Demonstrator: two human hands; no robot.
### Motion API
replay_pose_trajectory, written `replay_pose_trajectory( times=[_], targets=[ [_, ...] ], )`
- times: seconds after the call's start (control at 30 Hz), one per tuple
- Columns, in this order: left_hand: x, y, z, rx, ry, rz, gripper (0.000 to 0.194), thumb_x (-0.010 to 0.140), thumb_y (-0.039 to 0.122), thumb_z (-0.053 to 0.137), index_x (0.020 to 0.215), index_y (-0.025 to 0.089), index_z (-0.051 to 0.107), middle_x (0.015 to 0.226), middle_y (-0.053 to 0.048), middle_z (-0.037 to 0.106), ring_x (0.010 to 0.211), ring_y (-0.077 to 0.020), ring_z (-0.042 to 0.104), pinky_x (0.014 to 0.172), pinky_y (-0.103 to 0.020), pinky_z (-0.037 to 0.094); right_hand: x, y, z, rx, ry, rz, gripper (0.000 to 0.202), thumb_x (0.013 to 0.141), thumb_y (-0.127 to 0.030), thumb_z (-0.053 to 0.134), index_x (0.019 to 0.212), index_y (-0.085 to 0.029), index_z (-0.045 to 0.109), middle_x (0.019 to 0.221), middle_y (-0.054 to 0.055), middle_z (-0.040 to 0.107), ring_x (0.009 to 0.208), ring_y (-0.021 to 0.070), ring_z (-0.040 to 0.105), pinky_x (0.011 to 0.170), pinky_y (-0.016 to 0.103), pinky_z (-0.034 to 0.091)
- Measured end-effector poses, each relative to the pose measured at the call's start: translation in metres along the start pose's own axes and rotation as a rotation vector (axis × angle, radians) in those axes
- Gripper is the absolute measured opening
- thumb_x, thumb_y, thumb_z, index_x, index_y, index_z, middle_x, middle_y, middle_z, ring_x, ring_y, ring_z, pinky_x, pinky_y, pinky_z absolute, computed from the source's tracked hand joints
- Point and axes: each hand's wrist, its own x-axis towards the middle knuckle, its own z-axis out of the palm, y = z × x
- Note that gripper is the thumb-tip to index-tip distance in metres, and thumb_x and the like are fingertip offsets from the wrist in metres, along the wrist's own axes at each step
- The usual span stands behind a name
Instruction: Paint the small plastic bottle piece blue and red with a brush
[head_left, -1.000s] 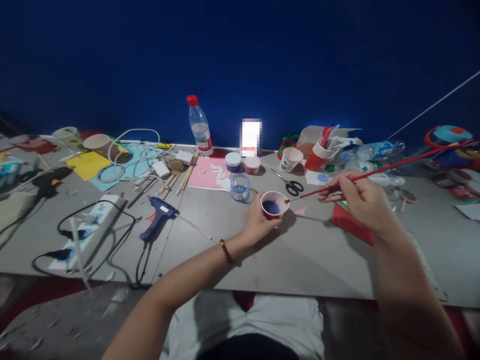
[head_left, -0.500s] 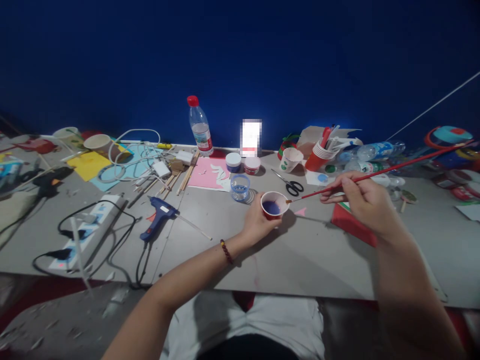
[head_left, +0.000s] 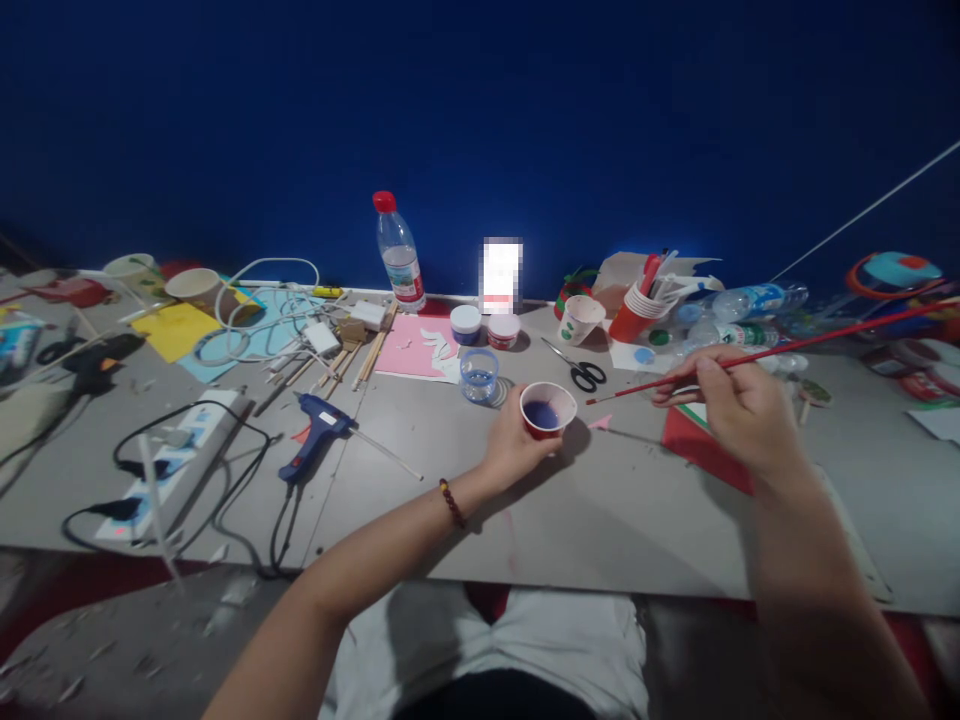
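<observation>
My left hand (head_left: 517, 437) is wrapped round a red paper cup (head_left: 568, 402) with a white inside and dark blue-purple liquid at its bottom. In my right hand (head_left: 739, 405) is a long, thin red paintbrush (head_left: 825, 338), pinched between thumb and fingers. Its bristle tip points left and lies just right of the cup's rim, apart from it. Behind the cup stands a small clear container (head_left: 478, 376) with a blue rim and water in it. Scissors (head_left: 589, 376) with black handles lie behind and to the right. A pink paper scrap (head_left: 600, 422) is on the table near the brush tip.
At left are a blue glue gun (head_left: 319, 435) and a white power strip (head_left: 176, 465) with cables. Behind stand a red-capped bottle (head_left: 399, 255), two paint jars (head_left: 466, 325) and red cups holding tools (head_left: 637, 312). A red box (head_left: 701, 447) lies below my right hand.
The paintbrush tip has moved right, from over the cup's rim to outside it, along with my right hand. My left hand still holds the cup in nearly the same place.
</observation>
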Motion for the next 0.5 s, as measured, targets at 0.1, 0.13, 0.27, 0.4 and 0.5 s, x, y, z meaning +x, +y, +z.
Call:
replay_pose_trajectory(
  times=[0.1, 0.13, 0.27, 0.4, 0.5],
  targets=[
    [0.000, -0.001, 0.000, 0.002, -0.006, -0.002, 0.061, 0.065, 0.022, 0.081, 0.118, 0.025, 0.049, 0.116, -0.003, 0.063, 0.106, -0.0237, 0.063, 0.086, -0.036, 0.051, 0.001, -0.001, -0.003, -0.104, 0.081, -0.114, 0.032, 0.097, -0.047, 0.050, 0.079, -0.022, 0.061, 0.073, 0.002, 0.065, 0.060, 0.0162, 0.067, 0.063, 0.032, 0.060],
    [0.000, -0.001, 0.001, 0.004, -0.003, 0.002, 0.061, 0.065, 0.023, 0.081, 0.118, 0.025, 0.049, 0.116, -0.004, 0.063, 0.106, -0.0239, 0.063, 0.086, -0.036, 0.051, 0.003, -0.001, -0.004, -0.159, 0.081, -0.154, 0.033, 0.099, -0.043, 0.047, 0.078, -0.022, 0.061, 0.074, 0.002, 0.066, 0.065, 0.0170, 0.068, 0.067, 0.033, 0.059],
    [0.001, -0.003, 0.002, -0.003, 0.011, 0.035, 0.057, 0.069, 0.029, 0.083, 0.115, 0.024, 0.050, 0.115, -0.005, 0.063, 0.106, -0.0239, 0.064, 0.089, -0.037, 0.051, 0.009, -0.003, -0.001, -0.406, -0.141, -0.221, 0.034, 0.101, -0.038, 0.040, 0.083, -0.022, 0.064, 0.082, 0.003, 0.068, 0.078, 0.0199, 0.067, 0.078, 0.037, 0.053],
    [0.001, -0.004, 0.002, -0.019, 0.016, 0.032, 0.060, 0.068, 0.038, 0.085, 0.114, 0.023, 0.051, 0.113, -0.005, 0.064, 0.104, -0.0238, 0.065, 0.088, -0.037, 0.051, 0.013, -0.007, 0.021, -0.611, -0.399, -0.328, 0.029, 0.100, -0.037, 0.043, 0.115, -0.027, 0.065, 0.113, 0.007, 0.069, 0.098, 0.0249, 0.067, 0.082, 0.039, 0.053],
    [0.002, -0.005, 0.002, -0.050, 0.010, 0.011, 0.066, 0.065, 0.042, 0.087, 0.118, 0.023, 0.051, 0.114, -0.005, 0.065, 0.102, -0.0243, 0.065, 0.086, -0.038, 0.053, 0.014, -0.013, 0.044, -0.701, -0.513, -0.389, 0.040, 0.091, -0.048, 0.058, 0.127, -0.031, 0.062, 0.133, 0.008, 0.062, 0.102, 0.0281, 0.068, 0.077, 0.038, 0.054]
  ],
)
